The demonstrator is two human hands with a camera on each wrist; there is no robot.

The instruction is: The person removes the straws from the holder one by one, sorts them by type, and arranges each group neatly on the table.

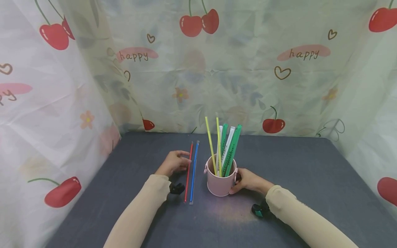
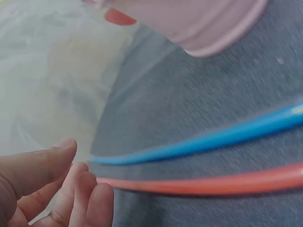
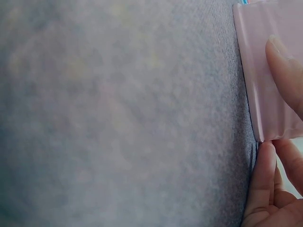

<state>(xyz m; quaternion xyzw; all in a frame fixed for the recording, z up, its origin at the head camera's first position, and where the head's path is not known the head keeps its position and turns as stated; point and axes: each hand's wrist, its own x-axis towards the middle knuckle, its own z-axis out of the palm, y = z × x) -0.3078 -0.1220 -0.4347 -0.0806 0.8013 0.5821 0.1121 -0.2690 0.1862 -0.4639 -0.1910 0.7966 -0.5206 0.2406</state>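
A small pink bucket (image 1: 221, 186) with side handles stands upright on the dark table, holding several straws: yellow (image 1: 209, 141), white (image 1: 229, 139) and green (image 1: 234, 144). My right hand (image 1: 248, 181) grips the bucket's lower right side, thumb (image 3: 284, 71) on the near wall and fingers around the far side. Left of the bucket, a red straw (image 1: 188, 175) and a blue straw (image 1: 194, 172) lie side by side. My left hand (image 1: 175, 162) is at the red straw, fingertips over its upper part and loosely bent. Whether they touch it I cannot tell.
The dark table (image 1: 294, 165) extends to both sides and toward me. Patterned cloth (image 1: 214, 75) with cherries hangs behind the table and along its left and right sides. Each wrist carries a small black device (image 1: 176, 188).
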